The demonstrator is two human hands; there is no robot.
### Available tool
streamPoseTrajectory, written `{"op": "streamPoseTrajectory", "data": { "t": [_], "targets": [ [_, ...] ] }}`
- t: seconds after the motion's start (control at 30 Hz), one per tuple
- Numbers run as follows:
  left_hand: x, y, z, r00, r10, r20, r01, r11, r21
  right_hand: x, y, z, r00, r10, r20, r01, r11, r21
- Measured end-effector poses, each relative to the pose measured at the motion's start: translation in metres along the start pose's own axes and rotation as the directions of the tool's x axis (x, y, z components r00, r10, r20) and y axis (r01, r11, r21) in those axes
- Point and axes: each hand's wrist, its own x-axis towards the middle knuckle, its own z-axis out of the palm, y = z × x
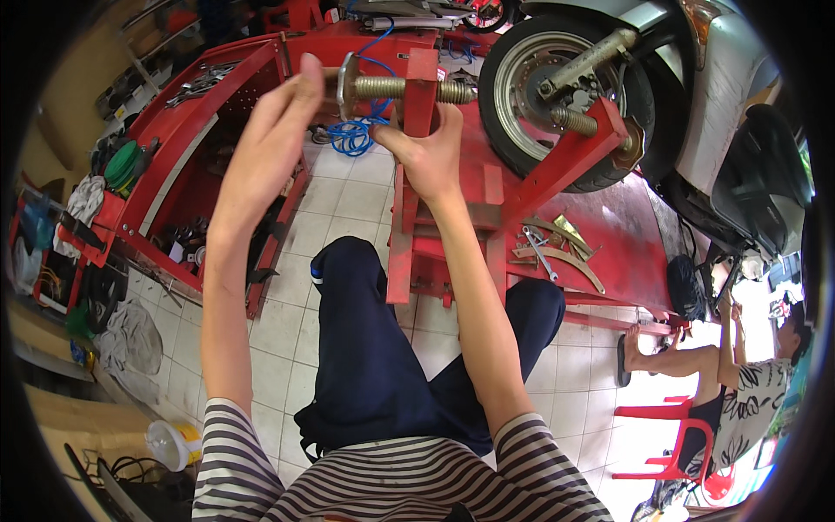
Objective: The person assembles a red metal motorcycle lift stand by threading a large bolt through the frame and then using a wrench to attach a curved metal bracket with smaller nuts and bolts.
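At 12 o'clock, a threaded clamp screw (379, 88) runs sideways through a red post (422, 74), its round metal end plate (348, 87) on the left and its tip near the front tyre (494, 96) of a motorcycle at 1 o'clock. The right hand (424, 165) is clasped about the post just below the screw, thumb to one side and fingers to the other. The left hand (274, 130), apart from it, is beside the end plate with its thumb up (its fingers are partly hidden, so I cannot tell whether they grip). A second clamp screw (574, 121) stands across the wheel.

Toward 3 o'clock, a combination spanner (540, 252) lies on the red lift platform (622, 230) by curved metal strips (570, 263). A coiled blue hose (350, 137) is at 11 o'clock, a red tool cabinet (143, 222) at 10. At 4, another person (739, 378) sits on a red plastic chair (652, 411).
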Motion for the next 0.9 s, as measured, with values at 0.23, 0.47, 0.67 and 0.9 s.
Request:
{"op": "streamPoseTrajectory", "data": {
  "t": [0.23,0.47,0.67,0.9],
  "targets": [
    [0.007,-0.02,-0.009,0.748,0.646,0.149,-0.596,0.754,-0.276,-0.003,0.0,0.003,1.0,-0.029,-0.007,0.029,0.999,0.018],
    [0.01,-0.018,0.007,0.934,0.308,-0.18,-0.323,0.945,-0.055,0.005,0.001,-0.001,0.999,-0.042,-0.021,0.042,0.999,-0.026],
    [0.008,-0.012,0.028,0.969,0.236,-0.076,-0.247,0.942,-0.228,0.004,0.001,0.002,0.999,0.025,-0.028,-0.023,0.999,0.049],
    [-0.02,0.016,0.012,0.927,0.376,-0.01,-0.351,0.857,-0.378,0.008,0.004,-0.005,0.997,0.076,-0.001,-0.076,0.997,0.004]
  ]
}}
